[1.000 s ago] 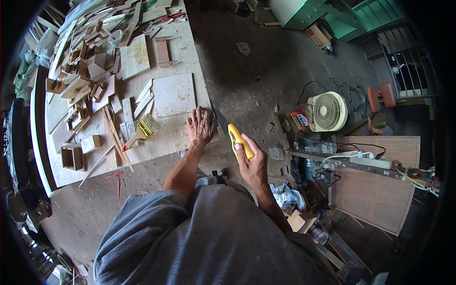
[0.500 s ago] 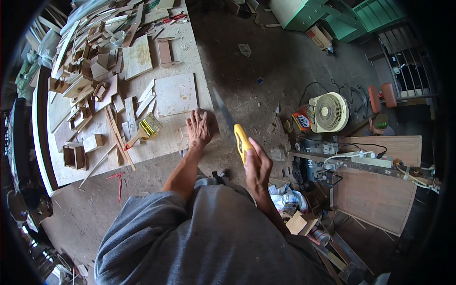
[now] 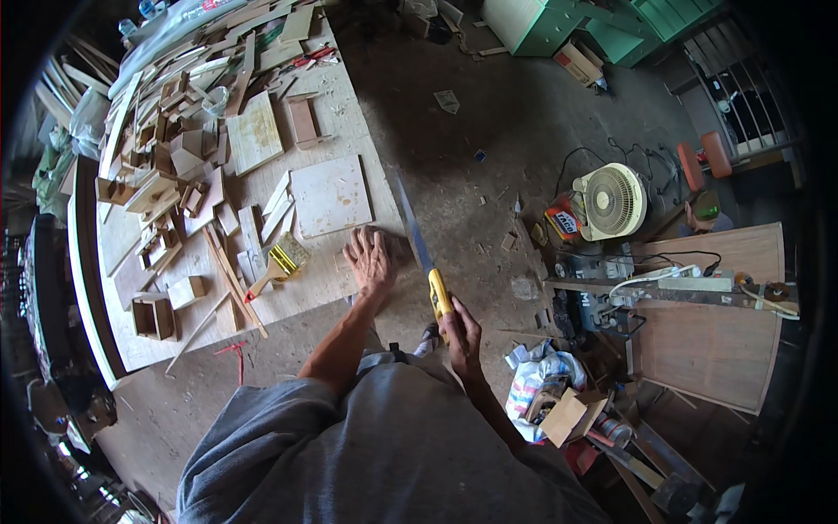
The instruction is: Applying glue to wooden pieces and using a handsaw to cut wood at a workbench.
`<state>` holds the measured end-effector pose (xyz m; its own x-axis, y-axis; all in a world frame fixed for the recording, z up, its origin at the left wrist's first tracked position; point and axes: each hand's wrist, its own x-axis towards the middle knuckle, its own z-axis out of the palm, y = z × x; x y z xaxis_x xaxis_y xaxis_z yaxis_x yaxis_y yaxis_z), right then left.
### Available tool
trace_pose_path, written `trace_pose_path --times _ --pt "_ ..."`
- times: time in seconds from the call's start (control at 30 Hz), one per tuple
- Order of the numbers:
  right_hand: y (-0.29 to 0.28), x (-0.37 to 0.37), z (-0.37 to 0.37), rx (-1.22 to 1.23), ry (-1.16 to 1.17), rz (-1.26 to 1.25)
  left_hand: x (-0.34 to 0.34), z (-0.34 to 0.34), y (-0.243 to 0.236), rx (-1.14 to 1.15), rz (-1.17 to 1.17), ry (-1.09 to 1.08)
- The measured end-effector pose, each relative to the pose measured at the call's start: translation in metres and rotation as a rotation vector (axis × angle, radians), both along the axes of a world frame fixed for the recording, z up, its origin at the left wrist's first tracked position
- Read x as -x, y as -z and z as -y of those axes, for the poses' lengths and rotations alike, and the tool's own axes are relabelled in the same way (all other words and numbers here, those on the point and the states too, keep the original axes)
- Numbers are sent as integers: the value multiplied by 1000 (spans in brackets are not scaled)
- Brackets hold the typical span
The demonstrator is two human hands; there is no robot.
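My right hand (image 3: 463, 334) grips a handsaw (image 3: 437, 293) by its yellow handle. Its narrow grey blade points away from me, just beyond the right edge of the wooden worktable (image 3: 311, 280). At the table's near right corner, my left hand (image 3: 373, 260) lies with fingers spread, pressing on a brown wood piece (image 3: 398, 247) that it partly covers. Whether the blade touches that wood I cannot tell. Just beyond the left hand is a square pale board (image 3: 332, 196). To its left rests a paintbrush (image 3: 278, 267) with a wooden handle.
Small wooden boxes (image 3: 153, 316), strips and offcuts crowd the table's left and far parts. On the floor to the right stand a cream fan (image 3: 613, 202) with trailing cords, a large brown panel (image 3: 711, 349) and a striped plastic bag (image 3: 543, 384). Green cabinets (image 3: 528, 31) stand at the back.
The handsaw and my right hand have come nearer to my body, and the blurred blade now shows sharply. My left hand keeps its place on the wood; the whole view has shifted slightly.
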<state>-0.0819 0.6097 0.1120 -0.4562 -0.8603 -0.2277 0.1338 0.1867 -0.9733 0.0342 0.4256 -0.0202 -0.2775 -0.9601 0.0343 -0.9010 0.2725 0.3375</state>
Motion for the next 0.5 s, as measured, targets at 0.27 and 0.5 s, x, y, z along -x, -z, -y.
trace_pose_path --times 0.27,0.5 --pt "47 -8 -1 -35 -119 150 1 -1 0 -108 29 -27" --pt "67 -6 17 -86 -148 -339 -2 5 8 -203 -12 -10"
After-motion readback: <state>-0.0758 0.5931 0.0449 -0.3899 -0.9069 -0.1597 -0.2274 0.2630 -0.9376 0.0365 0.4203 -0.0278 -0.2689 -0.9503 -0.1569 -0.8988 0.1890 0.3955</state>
